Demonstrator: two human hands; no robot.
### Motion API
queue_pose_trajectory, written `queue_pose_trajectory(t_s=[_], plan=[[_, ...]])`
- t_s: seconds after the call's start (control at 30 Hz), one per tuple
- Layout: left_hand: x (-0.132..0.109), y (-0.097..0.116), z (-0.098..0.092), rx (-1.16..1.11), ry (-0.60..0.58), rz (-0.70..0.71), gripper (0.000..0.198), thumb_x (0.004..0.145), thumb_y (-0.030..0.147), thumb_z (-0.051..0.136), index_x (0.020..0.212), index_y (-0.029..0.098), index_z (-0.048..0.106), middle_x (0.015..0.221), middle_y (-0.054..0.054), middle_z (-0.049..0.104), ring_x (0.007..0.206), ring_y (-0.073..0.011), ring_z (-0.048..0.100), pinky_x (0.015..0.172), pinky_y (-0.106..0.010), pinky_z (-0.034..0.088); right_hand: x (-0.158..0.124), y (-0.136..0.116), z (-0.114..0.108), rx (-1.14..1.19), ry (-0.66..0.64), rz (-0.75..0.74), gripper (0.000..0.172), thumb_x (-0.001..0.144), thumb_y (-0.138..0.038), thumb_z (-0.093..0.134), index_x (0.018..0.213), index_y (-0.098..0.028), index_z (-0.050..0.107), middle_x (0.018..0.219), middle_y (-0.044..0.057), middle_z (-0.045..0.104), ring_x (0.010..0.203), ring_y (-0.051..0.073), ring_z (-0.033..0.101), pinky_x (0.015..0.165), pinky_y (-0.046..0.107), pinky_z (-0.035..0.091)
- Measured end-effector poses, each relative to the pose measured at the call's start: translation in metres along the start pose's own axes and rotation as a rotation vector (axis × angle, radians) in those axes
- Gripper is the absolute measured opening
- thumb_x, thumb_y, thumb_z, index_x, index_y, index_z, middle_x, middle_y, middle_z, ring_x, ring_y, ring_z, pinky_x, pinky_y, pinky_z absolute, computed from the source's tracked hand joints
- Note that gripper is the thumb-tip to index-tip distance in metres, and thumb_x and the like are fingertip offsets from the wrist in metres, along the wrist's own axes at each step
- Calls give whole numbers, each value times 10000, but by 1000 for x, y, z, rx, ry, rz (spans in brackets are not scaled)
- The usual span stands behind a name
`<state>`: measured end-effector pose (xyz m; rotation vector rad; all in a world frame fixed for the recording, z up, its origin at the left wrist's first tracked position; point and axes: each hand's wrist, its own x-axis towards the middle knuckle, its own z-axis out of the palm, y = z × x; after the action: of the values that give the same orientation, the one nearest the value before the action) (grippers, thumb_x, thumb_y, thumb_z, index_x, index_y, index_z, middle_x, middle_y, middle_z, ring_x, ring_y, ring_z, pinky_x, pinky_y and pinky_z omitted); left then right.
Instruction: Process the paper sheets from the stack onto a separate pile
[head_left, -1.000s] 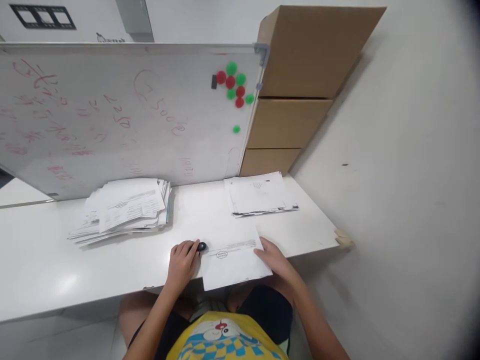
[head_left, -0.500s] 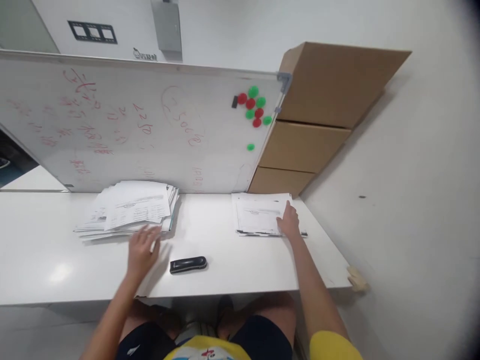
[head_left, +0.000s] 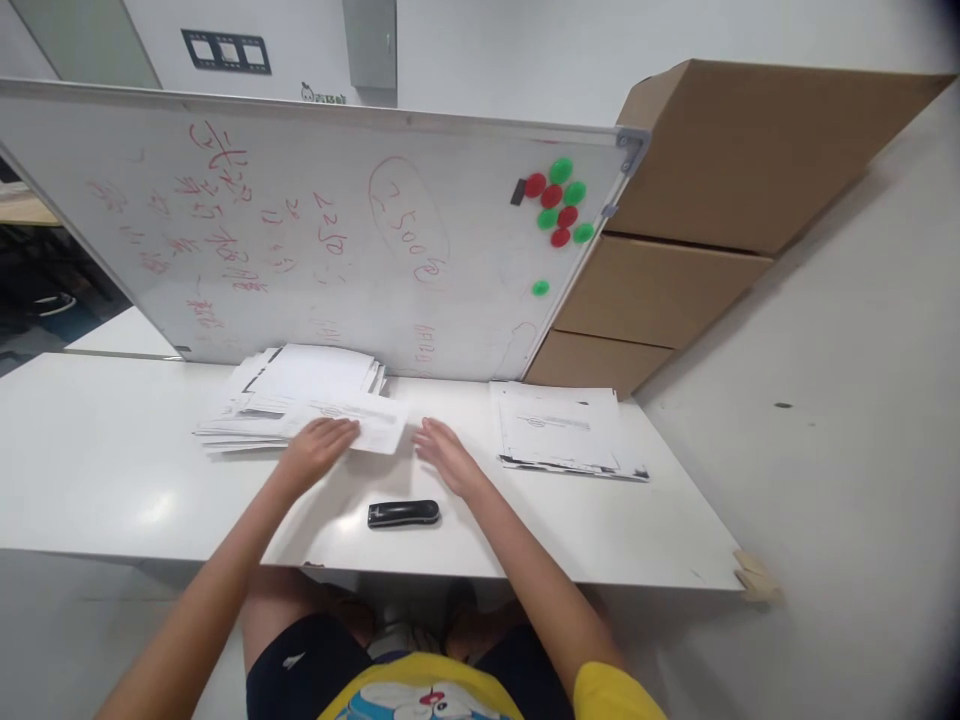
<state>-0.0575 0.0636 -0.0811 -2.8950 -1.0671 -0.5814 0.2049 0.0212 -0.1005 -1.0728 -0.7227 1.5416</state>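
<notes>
My left hand (head_left: 321, 452) holds a printed sheet of paper (head_left: 382, 425) at its near edge, partly over the left paper stack (head_left: 244, 440). That stack is loose and uneven, against the whiteboard. Just right of the sheet, my right hand (head_left: 444, 452) is open with its fingers apart, not touching the paper. A black stapler (head_left: 403, 513) lies on the table in front of both hands. The right paper stack (head_left: 555, 425) lies flatter, near the boxes.
A whiteboard (head_left: 465, 330) with red writing and round magnets stands along the back of the white table (head_left: 97, 470). Stacked cardboard boxes (head_left: 682, 270) rise at the back right, beside the wall. The table's front edge is close to my legs.
My left hand has taken hold of a sheet and moved it right, off the left stack. My right hand has left the right stack and come to the middle. The view has shifted.
</notes>
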Motion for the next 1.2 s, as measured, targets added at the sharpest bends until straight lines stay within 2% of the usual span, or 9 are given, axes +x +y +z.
queue_pose_trajectory(t_s=[0.1, 0.23, 0.37, 0.43, 0.6, 0.83, 1.0, 1.17, 1.2], plan=[[-8, 36, 16, -54, 16, 148, 388, 941, 127, 342, 1163, 253, 634, 1160, -59, 693, 1208, -167, 569, 1078, -423, 400, -3, 24, 12, 204, -130, 110, 480, 682, -407, 748, 1068, -171, 591, 1035, 105, 715, 1056, 304, 638, 921, 479, 494], [15, 33, 13, 3, -113, 200, 388, 923, 294, 454, 1298, 280, 549, 1306, -59, 607, 1329, -205, 450, 1160, -462, 248, -12, 30, -10, 229, 64, -28, 486, 569, -209, 761, 1030, -197, 609, 973, 67, 747, 999, 316, 667, 898, 477, 513], [58, -17, -7, 183, -49, -303, 752, 842, 468, 565, 1483, 173, 305, 1516, -177, 346, 1412, -370, 273, 1127, -564, 199, -27, 26, -62, 23, 392, -186, 494, 612, -237, 681, 1099, -214, 602, 1072, 61, 734, 1073, 293, 645, 968, 444, 481], [72, -37, -10, 209, -69, -493, 822, 848, 485, 544, 1510, 137, 204, 1490, -219, 369, 1382, -405, 303, 1076, -580, 258, -39, 28, -88, -115, 503, -220, 524, 641, -277, 649, 1158, -211, 589, 1149, 74, 711, 1118, 288, 624, 977, 430, 477], [80, -43, -2, 229, -197, -564, 634, 906, 246, 403, 1500, 135, 213, 1193, -175, 642, 1123, -309, 576, 1040, -530, 305, -70, 38, -131, -204, 520, -250, 610, 690, -365, 633, 1263, -166, 556, 1206, 113, 683, 1107, 297, 636, 938, 424, 505], [78, -5, 13, 232, -90, -540, 647, 868, 347, 481, 1458, 131, 328, 1424, -199, 467, 1306, -422, 387, 1052, -630, 240, -98, 47, -162, -333, 627, -253, 587, 719, -421, 612, 1251, -177, 580, 1168, 102, 702, 1085, 298, 646, 915, 436, 522], [83, 22, -9, -186, 191, -692, 367, 883, 232, 436, 1188, 105, 594, 963, -137, 704, 1026, -302, 614, 1084, -567, 237, -115, 56, -170, -311, 649, -220, 519, 683, -412, 640, 1153, -194, 619, 1159, 97, 705, 1095, 307, 640, 953, 440, 510], [75, 117, -19, -480, 404, -737, 426, 981, 403, 308, 1074, 126, 618, 916, -108, 706, 881, -224, 665, 809, -365, 520, -129, 56, -175, -366, 628, -131, 438, 650, -417, 672, 1047, -231, 656, 1090, 91, 728, 1076, 346, 648, 958, 483, 508], [72, 142, -12, -769, 518, -780, 413, 969, 434, 364, 1086, 129, 616, 959, -115, 710, 909, -221, 672, 799, -343, 535, -131, 55, -175, -367, 617, -121, 434, 658, -426, 670, 1046, -233, 658, 1089, 94, 728, 1068, 350, 651, 957, 490, 508]])
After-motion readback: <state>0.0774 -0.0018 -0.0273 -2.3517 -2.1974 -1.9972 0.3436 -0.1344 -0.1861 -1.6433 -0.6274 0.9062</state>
